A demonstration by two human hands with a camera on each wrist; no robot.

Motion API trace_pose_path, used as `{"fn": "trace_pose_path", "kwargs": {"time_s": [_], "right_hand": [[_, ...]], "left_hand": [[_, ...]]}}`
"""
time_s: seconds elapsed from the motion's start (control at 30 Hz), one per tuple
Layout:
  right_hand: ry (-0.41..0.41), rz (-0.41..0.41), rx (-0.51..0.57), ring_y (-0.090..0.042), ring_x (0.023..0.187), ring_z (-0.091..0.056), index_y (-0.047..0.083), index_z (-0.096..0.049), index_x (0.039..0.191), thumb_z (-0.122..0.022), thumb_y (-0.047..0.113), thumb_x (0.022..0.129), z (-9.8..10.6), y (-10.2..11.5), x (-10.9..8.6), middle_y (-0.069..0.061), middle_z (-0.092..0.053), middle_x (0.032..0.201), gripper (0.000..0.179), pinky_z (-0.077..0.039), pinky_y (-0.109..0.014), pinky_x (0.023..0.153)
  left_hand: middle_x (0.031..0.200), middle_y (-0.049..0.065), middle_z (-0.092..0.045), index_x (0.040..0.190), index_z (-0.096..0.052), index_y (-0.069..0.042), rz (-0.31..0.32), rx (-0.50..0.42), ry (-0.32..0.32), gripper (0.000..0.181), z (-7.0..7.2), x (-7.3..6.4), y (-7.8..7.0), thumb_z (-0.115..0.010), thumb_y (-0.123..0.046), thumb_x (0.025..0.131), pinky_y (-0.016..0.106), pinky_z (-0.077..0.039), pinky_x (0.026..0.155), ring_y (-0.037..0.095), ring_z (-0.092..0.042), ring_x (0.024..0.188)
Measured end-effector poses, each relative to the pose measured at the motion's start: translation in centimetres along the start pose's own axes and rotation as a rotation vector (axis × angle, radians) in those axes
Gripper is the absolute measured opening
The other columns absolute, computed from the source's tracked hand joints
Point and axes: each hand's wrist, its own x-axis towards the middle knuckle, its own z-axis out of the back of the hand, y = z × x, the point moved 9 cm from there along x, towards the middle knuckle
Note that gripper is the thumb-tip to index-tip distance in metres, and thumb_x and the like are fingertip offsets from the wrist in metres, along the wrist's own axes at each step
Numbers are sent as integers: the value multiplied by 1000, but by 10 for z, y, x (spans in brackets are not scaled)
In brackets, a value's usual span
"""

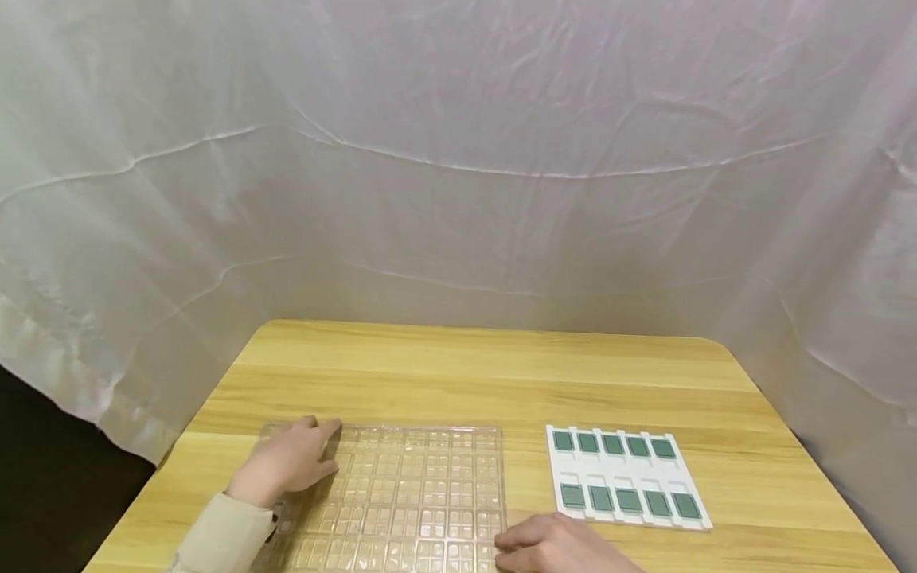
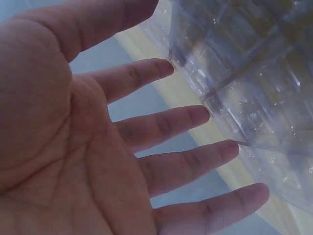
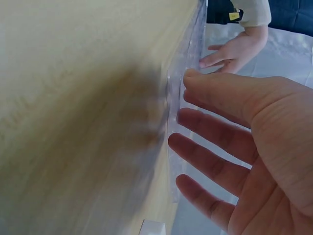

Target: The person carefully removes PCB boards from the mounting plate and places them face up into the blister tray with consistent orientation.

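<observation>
A clear plastic tray with a grid of small compartments lies on the wooden table, cut off by the lower edge of the head view. Over its far left corner is my left hand. The left wrist view shows that hand's spread, nearly straight fingers with their tips at the edge of the clear tray. My right hand is at the tray's near right side. In the right wrist view its extended fingers meet the tray's thin edge. Neither hand curls round anything.
To the right lies a white tray holding two rows of green rectangular chips, with shallow recesses between the rows. The light wooden table has rounded far corners. Pale fabric hangs behind it and at both sides.
</observation>
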Motion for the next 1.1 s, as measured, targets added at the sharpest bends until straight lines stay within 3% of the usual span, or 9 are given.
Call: {"fn": "trace_pose_path", "kwargs": {"time_s": [0.27,0.5,0.67,1.1], "right_hand": [[15,-30,-35,-13,106,-77,13,-83,115,-71,32,104,0,-6,-3,-4,-80,121,24,-60,-18,89],[113,-105,-49,-18,115,-76,10,-80,123,-69,23,106,-2,-17,-3,-6,-78,129,25,-62,-26,90],[194,-168,-30,-22,122,-73,6,-75,132,-64,27,109,-3,-25,-3,-8,-74,137,33,-64,-32,92],[193,-113,-92,-23,125,-73,5,-73,135,-71,24,105,2,-25,1,-11,-73,139,35,-62,-33,97]], "left_hand": [[151,44,-47,155,-53,-3,-5,0,-14,66,-1,6,1,-77,-29,99,78,-49,100,69,-51,131],[151,44,-48,155,-51,0,-23,-20,-27,66,3,16,0,-75,-32,101,75,-51,101,65,-55,130],[152,44,-46,156,-49,2,-37,-24,-34,67,6,22,0,-73,-31,102,75,-48,106,65,-52,134],[152,44,-46,155,-49,3,-59,-30,-23,65,12,29,0,-72,-29,103,72,-50,105,63,-53,134]]}}
